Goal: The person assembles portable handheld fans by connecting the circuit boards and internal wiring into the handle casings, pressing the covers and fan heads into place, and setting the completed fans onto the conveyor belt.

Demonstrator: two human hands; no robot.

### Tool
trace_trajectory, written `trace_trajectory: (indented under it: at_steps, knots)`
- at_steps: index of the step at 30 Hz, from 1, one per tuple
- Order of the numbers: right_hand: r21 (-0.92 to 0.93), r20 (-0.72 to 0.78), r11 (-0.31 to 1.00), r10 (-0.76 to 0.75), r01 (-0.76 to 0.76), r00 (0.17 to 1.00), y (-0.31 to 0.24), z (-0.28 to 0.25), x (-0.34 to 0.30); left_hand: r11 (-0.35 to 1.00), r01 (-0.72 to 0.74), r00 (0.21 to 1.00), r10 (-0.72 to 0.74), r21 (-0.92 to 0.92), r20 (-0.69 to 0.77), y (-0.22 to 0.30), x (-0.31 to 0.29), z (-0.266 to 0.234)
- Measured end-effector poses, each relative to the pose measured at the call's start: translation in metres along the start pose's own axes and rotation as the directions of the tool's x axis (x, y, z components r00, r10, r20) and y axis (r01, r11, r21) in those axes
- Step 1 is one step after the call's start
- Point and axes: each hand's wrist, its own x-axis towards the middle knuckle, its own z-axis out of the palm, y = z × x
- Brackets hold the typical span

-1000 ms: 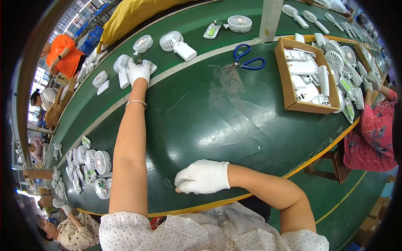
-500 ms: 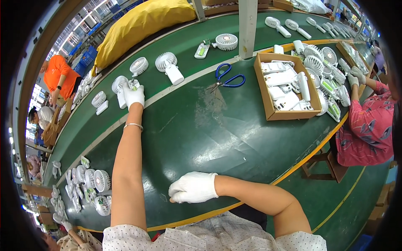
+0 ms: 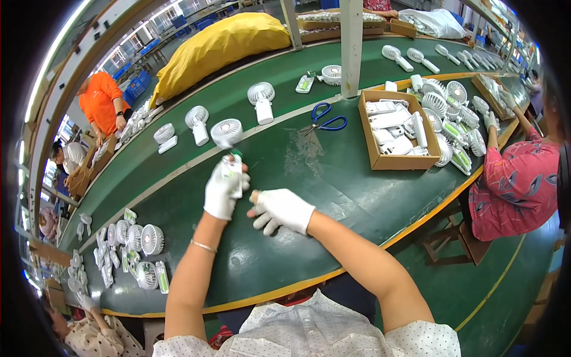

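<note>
Over the green work surface, my left hand [image 3: 221,191], in a white glove with bare fingertips, grips a small white handheld fan by its handle. The fan head [image 3: 226,132] points away from me, and green parts show at the handle's uncovered side. Just to the right is my right hand [image 3: 284,210], gloved likewise, its fingers loosely bent and apart with nothing visible in them. Beyond my hands, scissors with blue handles [image 3: 324,119] lie on the surface. A white handheld fan [image 3: 262,102] rests on the green belt ahead, with another fan [image 3: 198,124] farther left.
A cardboard box [image 3: 404,162] of white handle shells stands right, beside a heap of fans [image 3: 455,119]. More fans [image 3: 135,238] cluster at left. A grey post [image 3: 351,53] rises at the belt's edge. A co-worker in red [image 3: 511,190] sits at right; a yellow sack [image 3: 223,50] lies behind.
My left hand has come back from the belt with a handheld fan. My right hand has moved up beside it, its fingers spreading. The view has shifted slightly.
</note>
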Motion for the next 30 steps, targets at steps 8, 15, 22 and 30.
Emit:
trace_trajectory:
  at_steps: [8, 15, 22, 30]
  knots:
    - [-0.060, 0.111, 0.998, 0.021, -0.015, 0.994, 0.002, 0.002, -0.006, 0.974, 0.161, 0.987, -0.155, -0.162, 0.050, 0.010, -0.093, 0.020]
    - [-0.106, 0.148, 0.989, -0.091, 0.107, 0.985, 0.002, 0.006, -0.008, 0.870, 0.476, 0.836, -0.494, 0.132, 0.240, 0.036, -0.139, 0.048]
    - [0.266, 0.058, 0.957, -0.132, 0.112, 0.990, 0.013, -0.006, 0.001, 0.779, 0.531, 0.733, -0.620, 0.334, 0.280, 0.039, -0.133, 0.074]
    - [0.633, 0.094, 0.736, -0.381, 0.240, 0.920, -0.006, -0.032, 0.008, 0.901, 0.428, 0.885, -0.404, -0.065, 0.233, 0.008, -0.125, 0.071]
